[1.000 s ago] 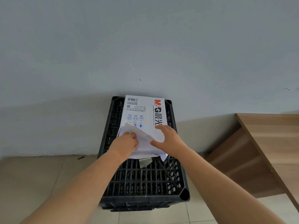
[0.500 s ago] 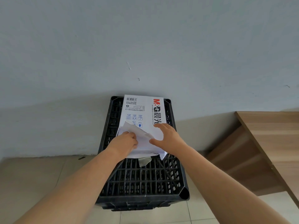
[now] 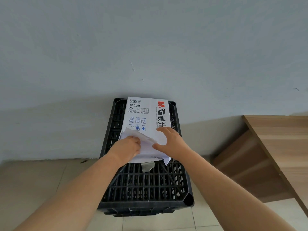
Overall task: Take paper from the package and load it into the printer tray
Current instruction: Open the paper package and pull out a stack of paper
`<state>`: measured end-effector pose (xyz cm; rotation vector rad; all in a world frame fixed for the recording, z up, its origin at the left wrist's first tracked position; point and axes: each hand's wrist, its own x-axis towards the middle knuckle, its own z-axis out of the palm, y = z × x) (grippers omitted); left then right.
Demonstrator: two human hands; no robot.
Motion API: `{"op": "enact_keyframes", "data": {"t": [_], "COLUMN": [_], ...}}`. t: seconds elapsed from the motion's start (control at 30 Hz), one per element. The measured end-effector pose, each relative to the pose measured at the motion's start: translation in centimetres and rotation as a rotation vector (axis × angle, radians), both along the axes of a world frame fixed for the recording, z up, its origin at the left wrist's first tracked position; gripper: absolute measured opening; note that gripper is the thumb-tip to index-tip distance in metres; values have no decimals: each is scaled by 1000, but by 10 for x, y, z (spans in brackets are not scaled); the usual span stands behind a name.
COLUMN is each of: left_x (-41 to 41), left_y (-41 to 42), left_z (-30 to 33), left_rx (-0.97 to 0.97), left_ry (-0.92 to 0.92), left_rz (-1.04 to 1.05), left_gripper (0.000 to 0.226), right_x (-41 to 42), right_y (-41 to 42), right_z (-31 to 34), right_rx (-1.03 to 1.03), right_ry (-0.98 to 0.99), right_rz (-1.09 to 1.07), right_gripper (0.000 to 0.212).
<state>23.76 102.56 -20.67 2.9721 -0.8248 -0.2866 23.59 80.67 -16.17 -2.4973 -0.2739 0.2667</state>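
Little has shifted over the last second: your hands stay at the torn near end of the paper package [image 3: 146, 117], and your right hand's fingers have only crept slightly further up its white top. You have the package lying flat on the far half of a black slatted crate [image 3: 146, 185], its barcode end reaching the far rim next to the grey wall [image 3: 150, 39], the red and black logo running along its right side. Your left hand [image 3: 127, 148] is curled closed on the loose flap of wrapper [image 3: 133, 133] at the opened end, fingers folded over the crumpled white edge, which stands raised above the sheets beneath. Your right hand [image 3: 170, 141] lies spread and flat on the package, fingers wide and pressing down, thumb pointing toward your left hand; it grasps nothing. A small grey scrap [image 3: 148, 166] of torn wrapping hangs over the slats just beside the package's near edge. To your right, well apart from the crate, a wooden desk [image 3: 280, 130] shows its corner, and pale floor tiles [image 3: 33, 180] surround the crate.
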Motion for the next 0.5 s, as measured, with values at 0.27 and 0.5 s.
{"op": "enact_keyframes", "data": {"t": [0.27, 0.5], "left_x": [0, 2], "left_y": [-8, -4], "left_z": [6, 8], "left_rx": [25, 29], "left_ry": [-2, 12], "left_rz": [43, -4], "left_gripper": [35, 32], "right_x": [0, 1], "right_y": [-1, -1], "right_z": [1, 2], "right_rx": [3, -5], "right_ry": [-3, -6], "right_rz": [-2, -3], "right_gripper": [66, 67]}}
